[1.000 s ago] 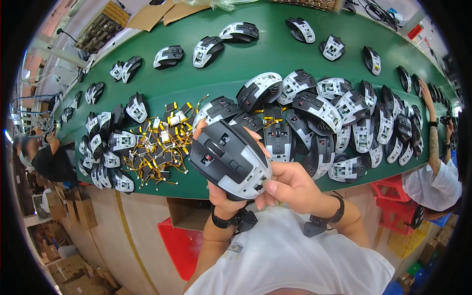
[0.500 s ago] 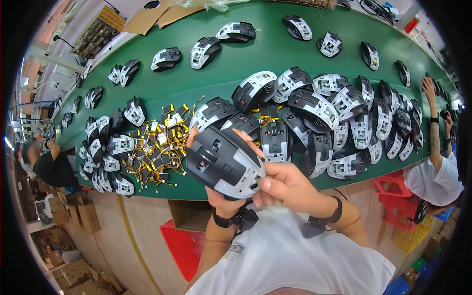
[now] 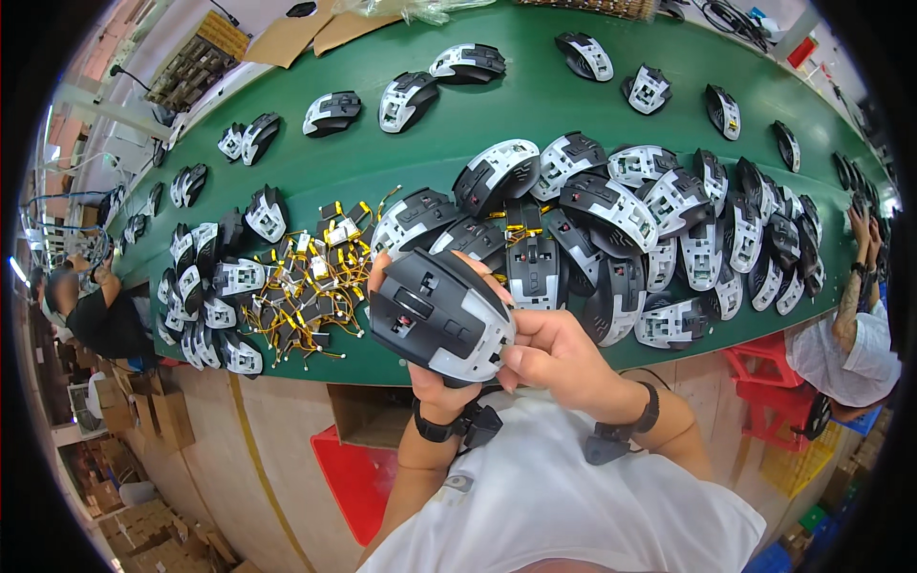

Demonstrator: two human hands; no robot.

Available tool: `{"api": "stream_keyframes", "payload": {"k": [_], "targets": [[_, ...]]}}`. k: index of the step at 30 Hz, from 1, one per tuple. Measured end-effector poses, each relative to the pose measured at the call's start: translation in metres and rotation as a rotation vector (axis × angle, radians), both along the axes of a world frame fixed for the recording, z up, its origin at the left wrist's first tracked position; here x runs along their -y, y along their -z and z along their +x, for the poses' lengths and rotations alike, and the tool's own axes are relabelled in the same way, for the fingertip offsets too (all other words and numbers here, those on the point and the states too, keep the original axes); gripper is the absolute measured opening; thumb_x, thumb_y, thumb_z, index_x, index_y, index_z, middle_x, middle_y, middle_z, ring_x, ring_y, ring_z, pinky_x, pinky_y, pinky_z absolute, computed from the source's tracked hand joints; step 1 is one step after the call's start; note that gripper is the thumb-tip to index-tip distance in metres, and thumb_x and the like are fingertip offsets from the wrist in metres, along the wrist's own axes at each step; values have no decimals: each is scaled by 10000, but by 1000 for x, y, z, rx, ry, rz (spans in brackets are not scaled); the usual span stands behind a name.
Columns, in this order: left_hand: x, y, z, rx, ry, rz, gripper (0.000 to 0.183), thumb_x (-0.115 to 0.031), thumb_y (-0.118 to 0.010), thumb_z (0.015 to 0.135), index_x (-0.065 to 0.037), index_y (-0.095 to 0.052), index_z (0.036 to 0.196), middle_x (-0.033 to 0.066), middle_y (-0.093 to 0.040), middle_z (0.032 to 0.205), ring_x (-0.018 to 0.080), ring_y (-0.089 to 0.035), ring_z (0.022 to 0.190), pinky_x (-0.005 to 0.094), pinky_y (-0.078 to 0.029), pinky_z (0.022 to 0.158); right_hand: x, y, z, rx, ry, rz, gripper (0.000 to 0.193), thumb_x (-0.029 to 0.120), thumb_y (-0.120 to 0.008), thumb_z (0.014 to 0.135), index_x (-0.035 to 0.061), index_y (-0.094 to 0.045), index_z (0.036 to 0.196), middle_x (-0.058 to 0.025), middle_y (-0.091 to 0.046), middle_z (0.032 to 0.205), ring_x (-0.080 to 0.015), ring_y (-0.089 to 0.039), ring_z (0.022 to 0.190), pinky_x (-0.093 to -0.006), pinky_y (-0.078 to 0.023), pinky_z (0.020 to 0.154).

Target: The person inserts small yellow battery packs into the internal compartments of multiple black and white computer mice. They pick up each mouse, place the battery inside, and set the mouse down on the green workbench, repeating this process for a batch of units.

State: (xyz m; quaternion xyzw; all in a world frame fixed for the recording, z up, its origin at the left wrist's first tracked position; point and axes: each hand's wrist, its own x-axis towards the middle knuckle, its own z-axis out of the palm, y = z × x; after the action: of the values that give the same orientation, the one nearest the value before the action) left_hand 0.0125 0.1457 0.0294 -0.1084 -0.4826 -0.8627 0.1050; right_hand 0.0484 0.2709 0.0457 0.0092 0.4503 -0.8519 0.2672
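You have the black-and-white mouse (image 3: 435, 310) in your left hand (image 3: 441, 393), lifted in front of your body near the close edge of the green table (image 3: 535, 110). The mouse lies over that hand and covers much of it: the heel of the hand shows below the shell, one digit wraps its left side, and fingertips show along its upper right side. The left hand is closed around the shell, whose scroll wheel (image 3: 413, 304) faces up.

Your right hand (image 3: 573, 368) is just beside the mouse, to its right, with the thumb and forefinger drawn close together at the white lower-right end. The tips meet the shell's edge there; you cannot tell from this view whether they pinch the shell or some small part.

Beyond the mouse, to the right, a heap of similar mice (image 3: 611, 212) covers the table, the closest of them just past your fingers. To the left of your left hand lies a tangle of yellow-wired parts (image 3: 315, 272), and farther left a smaller group of mice (image 3: 239, 277). More mice lie spaced apart (image 3: 409, 100) across the far side. A co-worker (image 3: 845, 344) reaches onto the table at far right.
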Motion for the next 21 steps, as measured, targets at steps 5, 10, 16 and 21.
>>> {"api": "stream_keyframes", "payload": {"k": [5,10,16,21], "targets": [[21,7,-20,-67,132,212,767,-588,-345,896,-177,-157,1515,248,-516,1113,323,-613,790,392,-530,649,-18,-6,0,-64,1,-20,225,57,-627,899,-15,-577,1106,-74,-655,977,-80,-593,832,-233,-490,752],[12,2,-25,-13,90,246,725,-543,-277,909,-78,-295,1465,228,-542,1082,301,-580,740,362,-487,654,-22,11,2,-195,482,-13,402,1,-683,846,-39,-543,1220,-83,-630,1091,-111,-598,973,-251,-485,843],[9,11,-18,136,174,301,680,-535,-272,913,-17,-441,1321,213,-558,1105,296,-600,775,375,-512,687,-4,-1,-11,-92,254,-301,315,100,-595,891,-25,-552,1177,-73,-608,1079,-102,-569,933,-264,-479,799],[12,12,-22,161,54,294,668,-522,-260,926,-6,-459,1301,196,-582,1100,290,-614,789,370,-512,683,-1,-3,-13,-203,264,-245,183,104,-583,901,11,-532,1049,-98,-606,1058,-134,-577,969,-291,-486,825]]}}
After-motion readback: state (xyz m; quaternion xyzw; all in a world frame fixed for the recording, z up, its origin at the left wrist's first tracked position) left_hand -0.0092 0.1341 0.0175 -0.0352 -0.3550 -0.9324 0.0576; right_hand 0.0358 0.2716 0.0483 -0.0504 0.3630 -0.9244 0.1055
